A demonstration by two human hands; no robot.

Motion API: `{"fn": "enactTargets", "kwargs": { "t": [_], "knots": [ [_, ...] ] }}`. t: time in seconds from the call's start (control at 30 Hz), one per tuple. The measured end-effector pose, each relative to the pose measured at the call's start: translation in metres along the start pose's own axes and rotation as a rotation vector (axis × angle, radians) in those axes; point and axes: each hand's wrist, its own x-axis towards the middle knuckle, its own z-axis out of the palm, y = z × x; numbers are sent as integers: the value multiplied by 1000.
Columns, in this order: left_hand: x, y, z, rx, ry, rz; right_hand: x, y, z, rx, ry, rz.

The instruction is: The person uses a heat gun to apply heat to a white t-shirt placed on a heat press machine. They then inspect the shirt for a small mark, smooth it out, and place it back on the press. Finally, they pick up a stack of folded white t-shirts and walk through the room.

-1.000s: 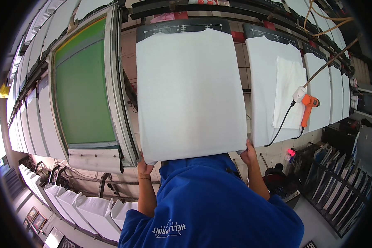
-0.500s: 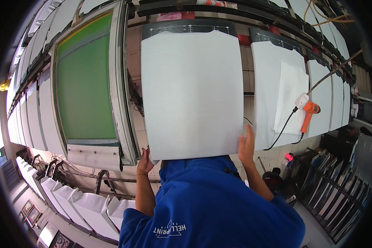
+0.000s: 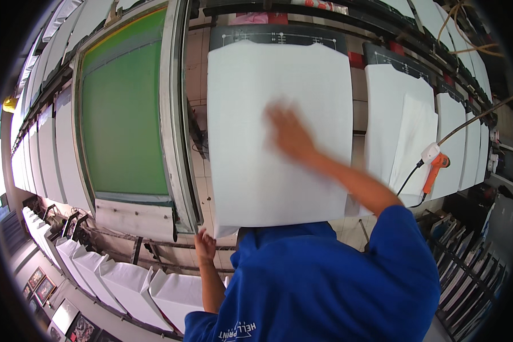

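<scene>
A white T-shirt [image 3: 251, 176] lies stretched over a flat dark printing board [image 3: 279, 35], whose marked far end shows beyond the fabric. Over the middle of the shirt is my right hand [image 3: 289, 132], blurred by motion, with its fingers stretched out and nothing seen in it. Whether it touches the cloth I cannot tell. My left hand [image 3: 205, 247] is just off the shirt's near left corner, fingers loosely bent and apart, holding nothing visible.
At the left stands a framed green printing screen [image 3: 122, 114]. To the right, an orange heat gun [image 3: 435, 172] and a white plug connector [image 3: 430, 153] lie by another shirt-covered board [image 3: 387, 119]. A rack of frames [image 3: 467, 268] stands at the lower right.
My right hand has moved from the shirt's near right edge to over its middle. My left hand has drawn slightly away from the near left corner. The view has shifted a little.
</scene>
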Motion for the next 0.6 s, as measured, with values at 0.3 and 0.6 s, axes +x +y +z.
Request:
{"fn": "enactTargets", "kwargs": {
  "t": [0.3, 0.6],
  "knots": [
    [-50, -72, -45, 332, 288, -246, 82, 24, -6, -92, 83, 102],
    [-51, -48, 48, 720, 159, -45, 12, -138, 66, 352, -277, -386]
  ]
}}
